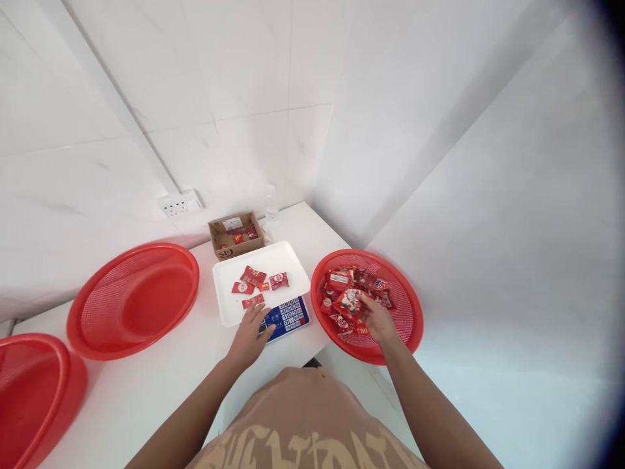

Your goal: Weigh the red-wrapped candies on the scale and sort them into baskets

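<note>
My right hand (377, 320) pinches a red and white wrapped packet (348, 303) over a red plastic basket (415, 326). Many similar red packets (338, 280) lie in that basket beneath it. My left hand (250, 336) rests, fingers stretched out, at the left side of a digital scale's blue keypad (288, 319); its fingertips reach the front edge of the white tray (225, 286) on the scale. Several red packets, among them a dark red one (253, 275) and one at the right (279, 281), lie in the tray. The left hand covers part of the keypad and display.
Behind the tray stands a small cardboard box (225, 251) with a few red packets inside. A clear bottle (271, 200) stands beside it near the wall. Two red baskets, a larger one (188, 260) and a nearer one (63, 378), are at the left on the white table (176, 384).
</note>
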### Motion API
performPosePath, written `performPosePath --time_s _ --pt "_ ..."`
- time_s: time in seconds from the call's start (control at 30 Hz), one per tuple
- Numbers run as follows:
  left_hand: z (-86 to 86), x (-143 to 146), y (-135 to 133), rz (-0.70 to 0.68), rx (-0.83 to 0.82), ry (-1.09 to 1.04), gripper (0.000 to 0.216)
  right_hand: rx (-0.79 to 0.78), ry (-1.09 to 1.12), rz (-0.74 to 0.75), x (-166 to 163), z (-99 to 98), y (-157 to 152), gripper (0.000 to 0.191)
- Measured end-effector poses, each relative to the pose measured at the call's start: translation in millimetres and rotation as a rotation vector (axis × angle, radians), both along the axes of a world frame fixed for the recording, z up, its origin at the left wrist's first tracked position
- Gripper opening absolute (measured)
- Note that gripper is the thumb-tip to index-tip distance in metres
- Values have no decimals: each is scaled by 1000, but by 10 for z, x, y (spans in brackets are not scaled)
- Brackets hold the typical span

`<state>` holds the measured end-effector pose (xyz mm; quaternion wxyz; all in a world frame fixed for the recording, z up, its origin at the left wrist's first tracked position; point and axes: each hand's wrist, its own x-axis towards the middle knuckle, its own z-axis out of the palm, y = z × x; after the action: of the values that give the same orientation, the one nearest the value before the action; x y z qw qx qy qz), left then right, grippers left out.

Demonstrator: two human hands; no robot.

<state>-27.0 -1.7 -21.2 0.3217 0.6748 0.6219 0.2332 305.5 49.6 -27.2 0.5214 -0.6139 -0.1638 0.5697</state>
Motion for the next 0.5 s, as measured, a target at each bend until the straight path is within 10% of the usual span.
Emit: performPosePath --time_s 0.27,0.5 --pt "369 540 -72 -46 -521 -834 60 200 -54 673 -922 439 -286 34" --pt "415 547 -124 47 -486 -846 46 179 -64 770 -1095 449 -405 65"
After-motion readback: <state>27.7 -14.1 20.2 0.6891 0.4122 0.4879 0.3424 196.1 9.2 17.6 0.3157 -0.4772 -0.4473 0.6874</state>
